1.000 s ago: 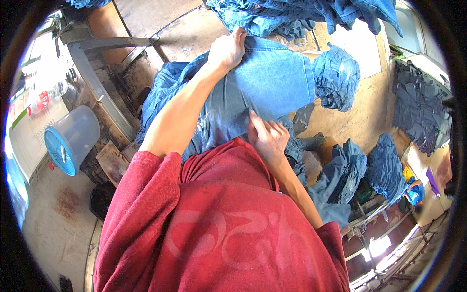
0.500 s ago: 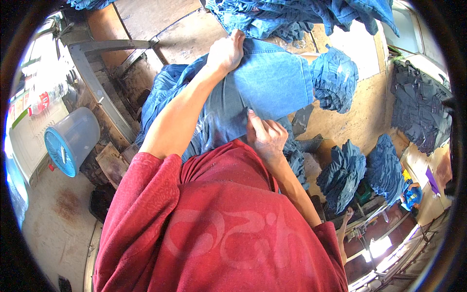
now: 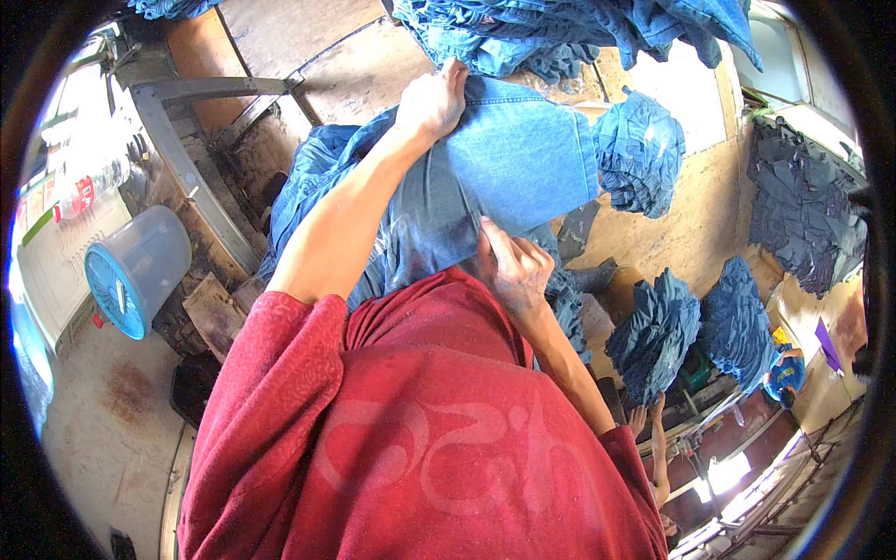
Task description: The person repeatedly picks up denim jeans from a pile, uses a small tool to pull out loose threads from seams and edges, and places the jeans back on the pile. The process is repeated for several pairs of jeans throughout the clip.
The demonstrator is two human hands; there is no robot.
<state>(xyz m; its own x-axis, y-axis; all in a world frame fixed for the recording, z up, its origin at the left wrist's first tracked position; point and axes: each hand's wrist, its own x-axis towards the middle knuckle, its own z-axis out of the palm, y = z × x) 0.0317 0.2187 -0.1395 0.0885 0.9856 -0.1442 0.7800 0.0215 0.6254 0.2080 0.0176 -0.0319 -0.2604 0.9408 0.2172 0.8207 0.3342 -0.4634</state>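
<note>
A pair of blue jeans (image 3: 523,149) is spread in front of me, its hemmed leg end pointing right and a darker, greyish stretch lying nearer my body. My left hand (image 3: 432,105) grips the far edge of the cloth, fingers closed over it. Low on the dark stretch, my right hand (image 3: 518,271) rests against the denim with its index finger extended and the other fingers curled. Whatever may be pinched in that hand is hidden. More bunched denim (image 3: 327,163) lies under and beyond my left forearm.
A large denim heap (image 3: 523,37) is at the far side, with a bundle (image 3: 639,154) below it. Further denim stacks (image 3: 653,336) and dark cloth (image 3: 807,205) lie right. Left are a metal frame (image 3: 201,177) and a clear bucket (image 3: 140,266). Another person's arms (image 3: 659,443) reach in lower right.
My right hand has slid slightly nearer my body along the denim. My left hand keeps its grip. The other person's arms have moved up to the denim stack at lower right.
</note>
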